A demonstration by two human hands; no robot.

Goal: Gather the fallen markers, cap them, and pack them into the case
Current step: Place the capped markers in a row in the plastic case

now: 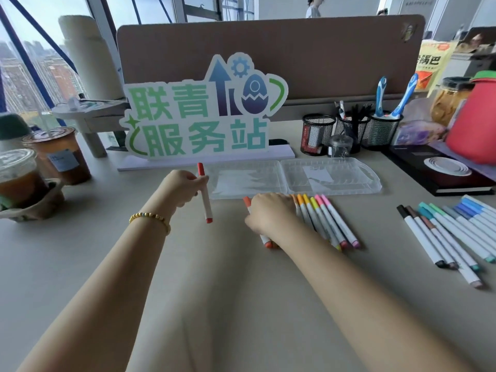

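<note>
Left hand [182,185] is up off the desk [107,264], fingers curled round a red marker [205,193] that stands nearly upright, red at both ends, just in front of the clear plastic case [292,178]. The case lies flat and wide open just behind the hands, both halves showing only ribbed slots and a pale paper insert, no markers in either. Right hand [271,213] is down on the desk, fingers pressed over a row of warm-coloured markers [330,221], orange through yellow to pink, lying side by side just in front of the case; an orange marker [264,238] pokes out at both ends under the palm, and whether it is gripped or only covered, I cannot tell. Off to the right, well apart, a second group of markers [451,232] fans out, black and brown through teal to blue. Behind the case, three black mesh pen cups [351,132] stand together, the rightmost holding two blue-and-white handled tools, the middle one dark pens. At the far left, two lidded iced drinks [35,167] sit in a cardboard carrier.
</note>
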